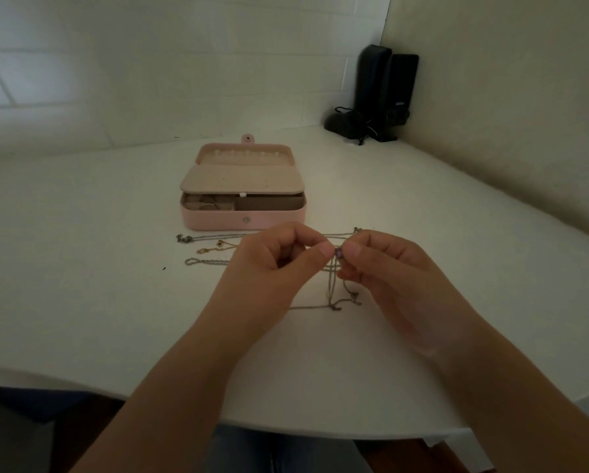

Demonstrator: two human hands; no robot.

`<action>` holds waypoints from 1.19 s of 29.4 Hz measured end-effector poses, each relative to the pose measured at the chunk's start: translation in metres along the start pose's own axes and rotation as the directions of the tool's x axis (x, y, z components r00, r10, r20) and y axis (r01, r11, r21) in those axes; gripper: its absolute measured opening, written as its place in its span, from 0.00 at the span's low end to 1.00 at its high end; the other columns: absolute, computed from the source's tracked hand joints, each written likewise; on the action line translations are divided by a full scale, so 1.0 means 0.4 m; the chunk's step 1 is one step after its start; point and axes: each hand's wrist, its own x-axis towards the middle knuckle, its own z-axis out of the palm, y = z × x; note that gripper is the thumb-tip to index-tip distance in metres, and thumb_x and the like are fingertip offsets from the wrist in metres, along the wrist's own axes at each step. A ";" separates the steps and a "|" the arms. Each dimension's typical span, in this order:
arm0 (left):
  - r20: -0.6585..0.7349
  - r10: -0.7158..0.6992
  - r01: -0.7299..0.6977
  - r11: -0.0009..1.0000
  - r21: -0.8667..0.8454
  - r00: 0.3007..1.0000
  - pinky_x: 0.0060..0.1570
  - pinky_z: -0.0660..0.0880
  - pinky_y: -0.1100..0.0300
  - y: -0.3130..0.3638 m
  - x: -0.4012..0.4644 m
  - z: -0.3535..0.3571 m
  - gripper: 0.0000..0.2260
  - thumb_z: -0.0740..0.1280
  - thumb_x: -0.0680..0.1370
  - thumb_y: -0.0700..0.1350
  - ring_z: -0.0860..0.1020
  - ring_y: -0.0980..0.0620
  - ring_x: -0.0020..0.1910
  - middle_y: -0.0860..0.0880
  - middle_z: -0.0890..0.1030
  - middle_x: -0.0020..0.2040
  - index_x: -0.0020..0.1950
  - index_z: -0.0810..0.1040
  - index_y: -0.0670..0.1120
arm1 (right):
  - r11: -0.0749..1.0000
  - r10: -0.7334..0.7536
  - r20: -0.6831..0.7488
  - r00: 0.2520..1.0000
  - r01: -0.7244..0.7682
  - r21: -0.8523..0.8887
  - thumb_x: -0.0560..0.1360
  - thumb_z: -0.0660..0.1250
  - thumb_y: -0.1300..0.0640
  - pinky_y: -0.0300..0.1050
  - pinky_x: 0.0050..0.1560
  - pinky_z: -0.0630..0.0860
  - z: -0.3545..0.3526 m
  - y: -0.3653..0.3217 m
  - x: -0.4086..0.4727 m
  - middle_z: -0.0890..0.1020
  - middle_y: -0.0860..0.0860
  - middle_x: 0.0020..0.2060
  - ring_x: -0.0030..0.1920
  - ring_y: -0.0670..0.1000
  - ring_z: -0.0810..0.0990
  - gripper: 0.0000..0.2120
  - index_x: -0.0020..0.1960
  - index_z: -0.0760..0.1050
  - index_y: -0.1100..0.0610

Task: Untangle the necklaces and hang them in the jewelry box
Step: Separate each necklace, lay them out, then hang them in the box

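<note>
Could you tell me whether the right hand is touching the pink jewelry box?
Apart: the head view shows bare table between the right hand and the jewelry box.

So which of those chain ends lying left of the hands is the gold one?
The middle chain end. It looks yellow-gold, while the chain end above it and the looped one below are dull silver-grey.

White table [81, 268] across the middle of the frame, curved near edge at the bottom. Pair of black speakers [387, 93] upright at upper right, in the wall corner, tangled black cable [354, 126] at their base. Pale tiled wall [115, 63] along the top.
</note>
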 end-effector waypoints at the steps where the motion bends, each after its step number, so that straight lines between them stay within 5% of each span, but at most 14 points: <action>1: 0.001 -0.011 0.011 1.000 -0.011 1.000 0.23 0.61 0.68 -0.001 0.000 0.000 0.05 0.67 0.74 0.43 0.61 0.58 0.21 0.54 0.66 0.23 0.38 0.79 0.48 | 1.000 0.003 -0.002 1.000 -0.003 0.000 0.65 0.69 0.47 0.45 0.49 0.67 0.000 0.001 -0.001 0.77 0.49 0.34 0.41 0.48 0.72 0.08 0.36 0.79 0.52; 9: 0.016 -0.110 0.111 0.978 -0.177 0.994 0.22 0.57 0.63 0.004 0.003 -0.006 0.05 0.67 0.69 0.47 0.58 0.56 0.21 0.56 0.65 0.22 0.32 0.78 0.51 | 0.999 -0.049 0.041 0.998 0.048 0.025 0.60 0.74 0.38 0.45 0.49 0.68 -0.005 -0.001 -0.005 0.79 0.46 0.34 0.40 0.46 0.74 0.17 0.37 0.81 0.52; 14: 0.038 -0.098 0.103 0.978 -0.184 0.994 0.21 0.57 0.66 0.006 0.001 -0.005 0.06 0.66 0.67 0.46 0.57 0.56 0.21 0.55 0.64 0.21 0.30 0.76 0.50 | 0.998 -0.061 0.045 0.997 0.062 -0.009 0.65 0.69 0.49 0.49 0.47 0.65 0.002 0.000 -0.005 0.77 0.50 0.34 0.41 0.52 0.70 0.08 0.37 0.80 0.53; 20: 0.128 -0.129 0.161 0.948 -0.274 0.983 0.21 0.57 0.68 0.011 -0.001 -0.006 0.08 0.64 0.67 0.44 0.58 0.58 0.20 0.55 0.65 0.21 0.28 0.75 0.50 | 0.995 -0.097 0.069 0.993 0.095 0.028 0.64 0.73 0.46 0.54 0.52 0.65 -0.002 0.001 -0.005 0.75 0.56 0.37 0.44 0.55 0.70 0.15 0.40 0.78 0.57; 28: 0.156 -0.183 0.222 0.931 -0.289 0.971 0.21 0.56 0.69 0.015 0.002 -0.006 0.08 0.62 0.67 0.43 0.58 0.58 0.20 0.54 0.65 0.21 0.29 0.77 0.50 | 0.993 -0.114 0.094 0.989 0.110 0.049 0.64 0.72 0.41 0.52 0.54 0.67 0.001 0.001 -0.003 0.79 0.49 0.37 0.44 0.52 0.73 0.17 0.39 0.78 0.54; 35: 0.095 -0.187 0.204 0.950 -0.236 0.978 0.20 0.58 0.69 0.010 0.001 -0.005 0.09 0.65 0.75 0.40 0.59 0.58 0.21 0.55 0.64 0.22 0.35 0.80 0.48 | 0.994 -0.095 0.070 0.993 0.091 0.054 0.65 0.72 0.41 0.54 0.53 0.65 0.001 0.002 -0.002 0.75 0.56 0.38 0.44 0.55 0.70 0.17 0.40 0.78 0.55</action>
